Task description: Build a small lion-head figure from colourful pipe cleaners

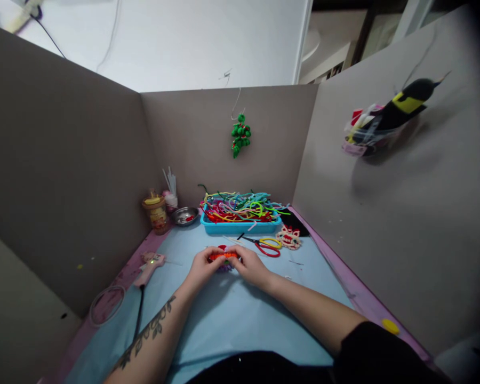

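Observation:
My left hand (pixel 202 265) and my right hand (pixel 250 266) meet over the light blue mat (pixel 232 320). Both pinch the same small craft piece (pixel 223 257), made of orange and red fuzzy pipe cleaner with a bit of purple under it. The left fingers close on its left end, the right fingers on its right end. Most of the piece is hidden by my fingers.
A blue tray (pixel 240 225) heaped with coloured pipe cleaners stands behind my hands. Scissors (pixel 264 245) and a small red-and-white craft (pixel 288 237) lie to the right. A pink glue gun (pixel 149 266), a jar (pixel 156 212) and a metal bowl (pixel 185 215) are at left. Cardboard walls enclose the desk.

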`<state>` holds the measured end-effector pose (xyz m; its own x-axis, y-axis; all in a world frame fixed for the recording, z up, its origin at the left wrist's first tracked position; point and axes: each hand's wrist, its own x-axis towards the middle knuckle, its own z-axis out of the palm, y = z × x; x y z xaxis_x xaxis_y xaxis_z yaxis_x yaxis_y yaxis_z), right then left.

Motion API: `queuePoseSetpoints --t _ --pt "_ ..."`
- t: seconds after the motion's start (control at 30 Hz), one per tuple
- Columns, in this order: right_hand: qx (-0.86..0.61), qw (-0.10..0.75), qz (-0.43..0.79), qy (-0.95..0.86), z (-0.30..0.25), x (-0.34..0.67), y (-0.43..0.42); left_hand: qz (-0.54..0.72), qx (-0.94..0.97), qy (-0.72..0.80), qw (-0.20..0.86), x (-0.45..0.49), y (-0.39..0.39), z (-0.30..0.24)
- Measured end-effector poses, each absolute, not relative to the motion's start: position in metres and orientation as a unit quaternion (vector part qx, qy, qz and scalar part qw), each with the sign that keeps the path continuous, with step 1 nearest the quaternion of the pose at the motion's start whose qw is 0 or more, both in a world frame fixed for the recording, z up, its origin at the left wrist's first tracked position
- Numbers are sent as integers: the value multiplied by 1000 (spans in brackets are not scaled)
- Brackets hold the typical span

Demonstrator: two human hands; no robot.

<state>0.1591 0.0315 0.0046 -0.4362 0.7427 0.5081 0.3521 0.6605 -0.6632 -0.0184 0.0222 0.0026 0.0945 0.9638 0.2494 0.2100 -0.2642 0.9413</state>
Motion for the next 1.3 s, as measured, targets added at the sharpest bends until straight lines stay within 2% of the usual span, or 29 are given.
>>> queuePoseSetpoints --t 0.2,0.47,0.67,0.87,1.3 --pt "-353 428 302 -775 5 157 34 488 637 472 364 -18 23 3" --pt "-370 415 331 -762 2 157 35 474 638 451 406 -13 18 4" --pt "-371 411 337 -761 0 157 36 473 653 470 359 -13 17 7" --pt "-357 431 319 -765 1 157 36 450 664 486 346 -14 18 6" --pt "-294 457 256 -799 -2 160 37 437 632 474 429 -15 18 9"
